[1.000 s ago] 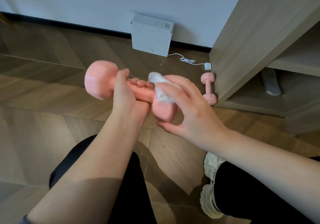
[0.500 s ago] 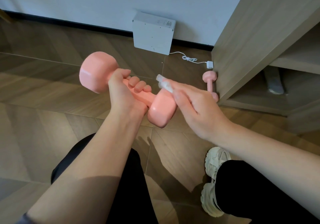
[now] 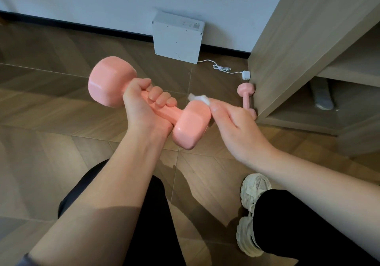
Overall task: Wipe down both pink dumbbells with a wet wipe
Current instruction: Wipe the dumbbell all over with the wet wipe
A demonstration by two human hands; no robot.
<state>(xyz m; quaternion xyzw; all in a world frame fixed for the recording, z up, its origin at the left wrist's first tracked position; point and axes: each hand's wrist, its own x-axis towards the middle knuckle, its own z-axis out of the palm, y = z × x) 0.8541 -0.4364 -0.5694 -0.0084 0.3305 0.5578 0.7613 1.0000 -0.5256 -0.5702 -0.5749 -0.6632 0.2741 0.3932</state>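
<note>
My left hand (image 3: 144, 109) grips the handle of a pink dumbbell (image 3: 189, 128), held in the air above the floor and tilted down to the right. A crumpled white wet wipe (image 3: 200, 99) is pinched in my right hand (image 3: 236, 130) and pressed against the far upper side of the dumbbell's near head. The second pink dumbbell (image 3: 246, 99) lies on the floor against the wooden cabinet's corner, its near end partly hidden behind my right hand.
A wooden cabinet (image 3: 298, 50) with open shelves stands at the right. A white box (image 3: 176, 39) leans on the wall, with a white cable and plug (image 3: 245, 75) trailing to the cabinet. My black-trousered legs and a white sneaker (image 3: 250, 210) fill the lower frame.
The wipe has slid from the top front of the near dumbbell head round to its far upper side. My left hand has tilted the dumbbell's left head upward.
</note>
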